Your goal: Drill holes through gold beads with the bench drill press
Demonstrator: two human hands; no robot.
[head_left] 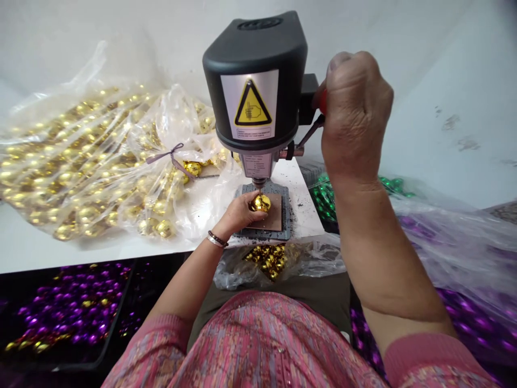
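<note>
My left hand point(243, 211) grips a shiny gold ball point(262, 203) between thumb and fingers. Beneath the ball lies a brown square board point(275, 216) on the grey base point(286, 207) of a black bench drill press point(254, 54). The drill bit point(260, 191) comes down to the top of the ball; whether it has entered cannot be made out. Up at the right side of the machine, my right hand point(355, 102) is closed around the feed lever's red knob point(323, 101), which the fingers mostly hide.
A tied clear plastic bag of gold balls point(86, 161) covers the left of the white table point(24, 256). An open bag with gold balls point(267, 260) sits at my lap. Purple balls point(72, 302) fill a dark container lower left. Green balls point(323, 196) and bagged purple balls point(472, 318) lie at right.
</note>
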